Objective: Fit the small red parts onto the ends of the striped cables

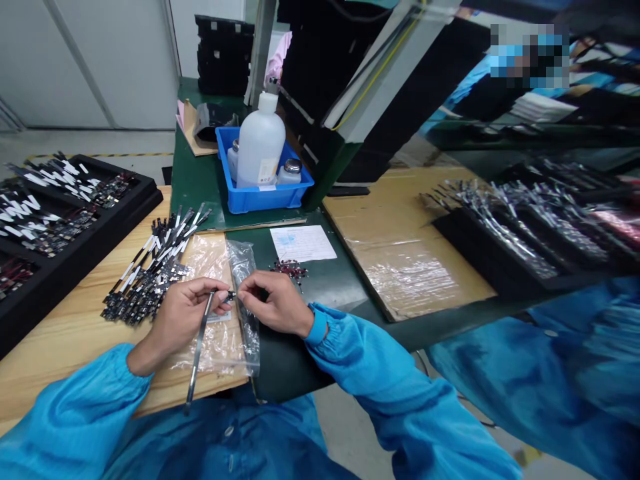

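My left hand [181, 315] pinches a small circuit board with a long, thin flex cable [197, 353] hanging from it toward my lap. Close by on the right, my right hand [278, 304] has thumb and forefinger together at the board's end; whatever lies between them is too small to make out. Left of my hands is a heap of similar boards with cables [145, 283]. Beyond my right hand lies a little pile of dark red and black parts [289, 268]. A clear plastic bag [245, 327] lies beneath both hands.
Black foam trays [145, 197] of boards stand at the left. A blue bin [270, 200] holds a large white bottle [261, 143] and small jars. A paper sheet [303, 243] lies before it. Rightward are cardboard [425, 280], another loaded tray [493, 257] and a co-worker's blue sleeve [505, 360].
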The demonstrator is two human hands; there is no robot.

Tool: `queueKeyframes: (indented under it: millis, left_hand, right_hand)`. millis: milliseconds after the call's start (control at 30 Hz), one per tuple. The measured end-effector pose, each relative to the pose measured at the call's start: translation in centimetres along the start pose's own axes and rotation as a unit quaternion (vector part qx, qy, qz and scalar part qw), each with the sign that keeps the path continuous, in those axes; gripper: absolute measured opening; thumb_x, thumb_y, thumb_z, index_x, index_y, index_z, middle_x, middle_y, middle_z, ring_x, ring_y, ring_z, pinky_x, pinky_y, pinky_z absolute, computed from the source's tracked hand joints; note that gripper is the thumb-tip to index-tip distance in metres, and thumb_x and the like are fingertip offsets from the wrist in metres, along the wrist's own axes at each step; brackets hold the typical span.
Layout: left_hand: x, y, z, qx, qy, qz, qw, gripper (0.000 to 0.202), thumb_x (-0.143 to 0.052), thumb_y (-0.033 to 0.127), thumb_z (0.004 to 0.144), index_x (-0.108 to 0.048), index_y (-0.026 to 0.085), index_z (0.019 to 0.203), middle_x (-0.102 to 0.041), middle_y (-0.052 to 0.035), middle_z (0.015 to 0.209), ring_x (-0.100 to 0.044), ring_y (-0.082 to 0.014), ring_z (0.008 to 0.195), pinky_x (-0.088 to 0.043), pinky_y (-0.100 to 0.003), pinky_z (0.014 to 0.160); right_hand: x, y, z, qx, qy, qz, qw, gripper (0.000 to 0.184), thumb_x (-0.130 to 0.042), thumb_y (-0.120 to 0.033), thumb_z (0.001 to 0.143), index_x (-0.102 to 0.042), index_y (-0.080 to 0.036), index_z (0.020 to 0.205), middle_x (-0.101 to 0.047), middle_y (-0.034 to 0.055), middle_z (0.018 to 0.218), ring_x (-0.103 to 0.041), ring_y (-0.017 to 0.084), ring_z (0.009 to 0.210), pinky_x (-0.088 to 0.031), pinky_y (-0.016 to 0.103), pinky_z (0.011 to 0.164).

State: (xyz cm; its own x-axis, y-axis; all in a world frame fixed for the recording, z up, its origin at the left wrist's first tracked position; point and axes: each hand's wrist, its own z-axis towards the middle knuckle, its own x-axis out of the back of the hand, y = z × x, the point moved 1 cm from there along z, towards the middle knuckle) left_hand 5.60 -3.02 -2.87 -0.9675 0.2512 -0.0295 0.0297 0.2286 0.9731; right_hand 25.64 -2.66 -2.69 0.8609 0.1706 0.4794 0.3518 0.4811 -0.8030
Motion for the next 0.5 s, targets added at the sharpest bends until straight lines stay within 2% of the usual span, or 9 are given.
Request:
queueKeyframes:
  millis: [233, 500]
  left_hand:
    - [-0.25, -0.51, -0.45, -0.052, 0.036, 0.057, 0.996, 0.031, -0.079, 0.041, 0.077, -0.077, 0.014, 0.093, -0.078, -0.0080, 0.082, -0.075, -0.0213, 0.072, -0.063, -0.029, 0.070]
    - [0.08, -0.74, -0.56, -0.073, 0.024, 0.093, 0.993, 0.028, -0.077, 0.039, 0.080, -0.078, 0.017, 0.097, -0.079, -0.0085, 0.092, -0.076, -0.0214, 0.078, -0.063, -0.027, 0.074]
  right_hand:
    - [-0.02, 0.01, -0.17, -0.018, -0.002, -0.010, 1.000, 0.007, -0.061, -0.014, 0.083, -0.065, -0.015, 0.078, -0.062, -0.0011, 0.066, -0.053, 0.009, 0.058, -0.042, 0.019, 0.057]
    - [-0.10, 0.42, -0.15, -0.022, -0.006, 0.002, 1.000, 0.008, -0.062, -0.017, 0.083, -0.067, -0.014, 0.077, -0.063, -0.0004, 0.067, -0.054, 0.009, 0.058, -0.042, 0.018, 0.058]
